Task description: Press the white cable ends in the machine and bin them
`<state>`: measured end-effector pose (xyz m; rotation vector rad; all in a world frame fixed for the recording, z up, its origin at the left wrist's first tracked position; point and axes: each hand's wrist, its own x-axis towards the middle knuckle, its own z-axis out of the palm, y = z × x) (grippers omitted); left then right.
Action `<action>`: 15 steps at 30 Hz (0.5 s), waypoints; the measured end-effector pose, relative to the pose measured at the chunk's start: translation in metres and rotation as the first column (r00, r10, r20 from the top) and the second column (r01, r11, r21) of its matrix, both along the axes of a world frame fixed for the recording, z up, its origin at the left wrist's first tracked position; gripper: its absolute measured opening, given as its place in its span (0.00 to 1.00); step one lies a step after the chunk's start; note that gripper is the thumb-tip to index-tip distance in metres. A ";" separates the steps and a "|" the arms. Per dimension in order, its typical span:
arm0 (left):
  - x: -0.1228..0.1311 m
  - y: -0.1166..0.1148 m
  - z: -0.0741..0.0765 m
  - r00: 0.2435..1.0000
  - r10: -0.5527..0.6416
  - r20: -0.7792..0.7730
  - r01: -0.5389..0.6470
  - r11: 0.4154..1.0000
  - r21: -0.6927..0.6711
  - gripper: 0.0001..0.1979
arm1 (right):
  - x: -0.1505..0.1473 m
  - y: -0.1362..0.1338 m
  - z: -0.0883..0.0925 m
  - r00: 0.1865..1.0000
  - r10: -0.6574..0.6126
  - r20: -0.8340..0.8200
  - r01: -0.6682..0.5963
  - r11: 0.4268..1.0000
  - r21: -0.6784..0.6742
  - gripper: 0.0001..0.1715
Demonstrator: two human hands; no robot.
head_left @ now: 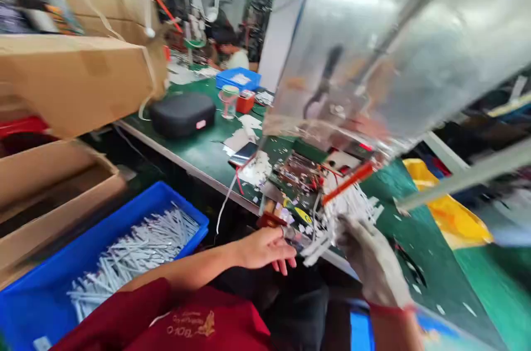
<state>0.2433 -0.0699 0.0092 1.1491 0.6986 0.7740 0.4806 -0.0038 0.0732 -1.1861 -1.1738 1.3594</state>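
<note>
My right hand, in a white work glove, grips a bundle of white plastic strips near an orange rod. My left hand is bare, with its fingers apart and a red sleeve on the arm. It sits just below a small orange-handled tool and does not clearly hold it. A cluttered electronic circuit board lies on the green workbench beyond both hands, partly hidden by the bundle.
A blue bin full of white strips stands to the left, beside cardboard boxes. A shiny metal sheet hangs over the bench. A black case, a blue tray and a seated person lie beyond.
</note>
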 end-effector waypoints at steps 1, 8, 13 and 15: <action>0.005 0.003 0.003 1.000 0.014 -0.001 -0.014 1.000 -0.001 0.31 | -0.002 -0.006 -0.003 1.000 -0.007 -0.030 0.005 0.999 -0.046 0.22; 0.006 0.005 0.000 0.975 0.118 -0.187 -0.126 0.992 -0.031 0.23 | -0.036 0.001 -0.017 0.999 0.040 0.021 -0.039 0.999 -0.013 0.22; -0.001 0.001 -0.004 0.976 0.105 -0.193 -0.123 0.989 -0.085 0.22 | -0.038 0.005 -0.011 0.997 0.024 0.078 -0.024 1.000 0.000 0.21; -0.001 -0.001 -0.004 0.976 0.117 -0.184 -0.135 0.987 -0.092 0.23 | -0.041 0.006 -0.009 0.993 0.031 0.114 -0.031 1.000 0.002 0.21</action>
